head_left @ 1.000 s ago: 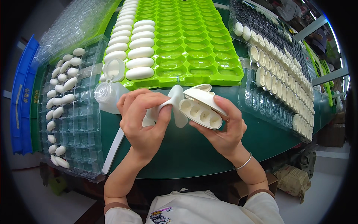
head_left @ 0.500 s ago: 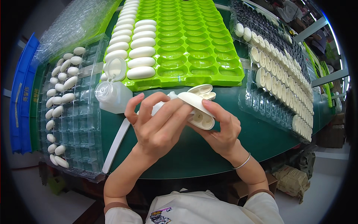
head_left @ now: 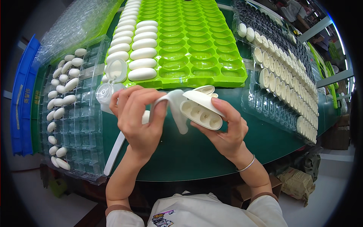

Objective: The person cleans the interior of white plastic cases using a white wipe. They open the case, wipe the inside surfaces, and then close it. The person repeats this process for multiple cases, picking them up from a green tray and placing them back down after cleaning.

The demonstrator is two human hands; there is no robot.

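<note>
My left hand (head_left: 138, 117) pinches one end of a limp, thin white piece, perhaps cloth or film (head_left: 179, 115), whose blurred free end hangs beside the case. Between the thumb and fingers of my right hand (head_left: 228, 132) is an oval white case (head_left: 206, 101), its lid raised and a row of several round hollows facing me. Just behind it, more white oval parts (head_left: 205, 90) show. A small white rounded thing (head_left: 146, 117) is partly hidden by my left hand. Beyond that hand stands a translucent bottle (head_left: 104, 92) with its flip cap up.
A bright green moulded tray (head_left: 177, 82) with white oval cases (head_left: 143, 74) lies ahead. At left, a clear tray (head_left: 85, 132) holds white oval pieces; a blue bin (head_left: 23, 109) stands beyond. Open case halves (head_left: 278, 87) fill trays at right. A white strip (head_left: 114, 154) lies on the green table (head_left: 181, 162).
My left hand has moved left, away from the case, drawing the limp white piece out with it. The case has turned, so its row of hollows now shows.
</note>
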